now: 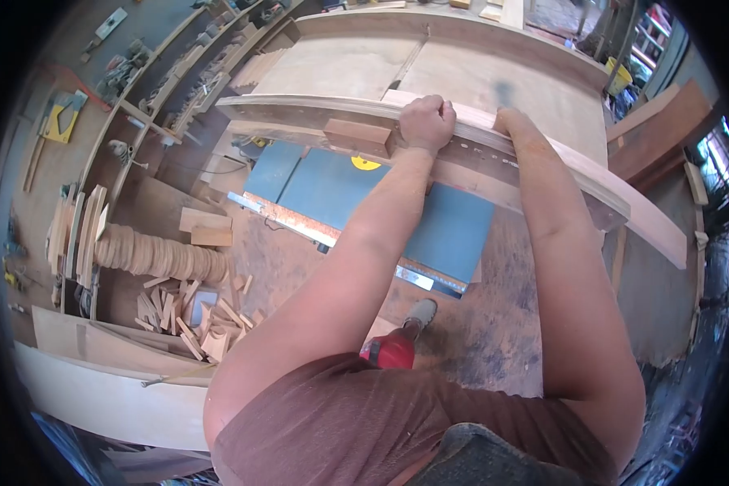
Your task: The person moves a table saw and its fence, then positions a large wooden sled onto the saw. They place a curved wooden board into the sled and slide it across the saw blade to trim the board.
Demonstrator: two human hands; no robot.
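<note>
A long wooden fence with layered plywood edges (300, 107) crosses above a blue table saw (324, 190), whose yellow round insert (365, 163) shows beneath it. My left hand (427, 123) is closed over the top of this fence, beside a small reddish wood block (356, 136). Behind the fence lies a long pale board (640, 217), which runs out to the right. My right hand (510, 121) is at the far side of this board, its fingers mostly hidden. A blurred grey object (504, 91) shows just beyond that hand; what it is cannot be made out.
Behind the fence stands a wide plywood table (494, 69) with a raised rim. Shelves with wood pieces (182, 77) line the left. Wood scraps (211, 324) and a stack of round wooden pieces (158, 253) lie lower left. Brown boards (664, 121) lean at right.
</note>
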